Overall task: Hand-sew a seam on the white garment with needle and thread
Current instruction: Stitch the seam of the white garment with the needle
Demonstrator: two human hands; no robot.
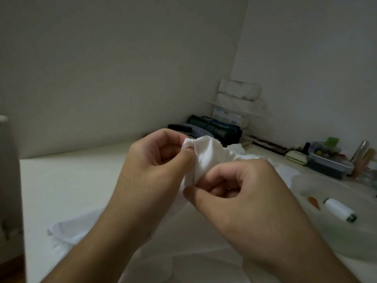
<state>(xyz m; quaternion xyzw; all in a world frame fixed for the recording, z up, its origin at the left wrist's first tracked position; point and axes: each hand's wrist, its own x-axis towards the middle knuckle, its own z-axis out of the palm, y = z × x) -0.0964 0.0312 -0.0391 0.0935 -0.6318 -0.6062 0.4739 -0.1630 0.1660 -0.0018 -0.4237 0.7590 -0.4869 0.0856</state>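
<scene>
I hold a bunched fold of the white garment (pixel 212 154) up over the table between both hands. My left hand (pixel 151 164) pinches its upper left edge between thumb and forefinger. My right hand (pixel 240 193) grips the fold from below right, fingers curled. A thin needle (pixel 193 170) runs almost upright along the fold between the two hands, its lower end at my right fingertips. The rest of the garment drapes down onto the table toward me (pixel 67 229). A white thread spool (pixel 339 210) lies on the table at the right.
A white table (pixel 71 180) fills the corner of two walls. At the back stand dark rolled bags (pixel 214 127) and stacked white packs (pixel 238 92). Boxes of small sewing items (pixel 328 162) sit at the right. An orange object (pixel 314 202) lies beside the spool. A grey upright object (pixel 10 180) stands at far left.
</scene>
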